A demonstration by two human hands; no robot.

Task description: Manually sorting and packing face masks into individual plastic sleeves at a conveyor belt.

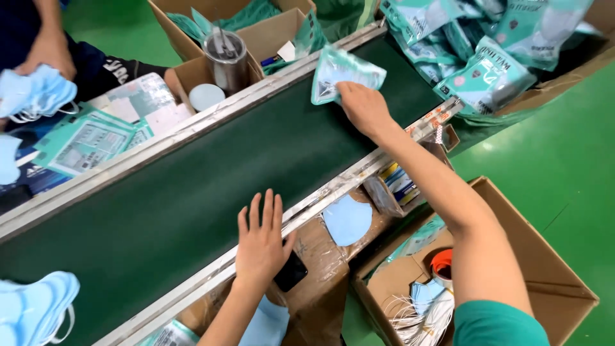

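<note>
Right hand (363,107) fingers closed on teal mask packet (343,78); left hand (261,240) fingers spread open over green belt (192,179)

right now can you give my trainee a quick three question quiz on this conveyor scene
1. True or false: the right hand grips a teal packet on the green belt.
2. What does the left hand hold? A) a mask B) nothing, flat on the belt C) tape
3. What lies on the ledge between the two arms?

Key: 1 true; 2 B; 3 a loose blue mask.
</note>
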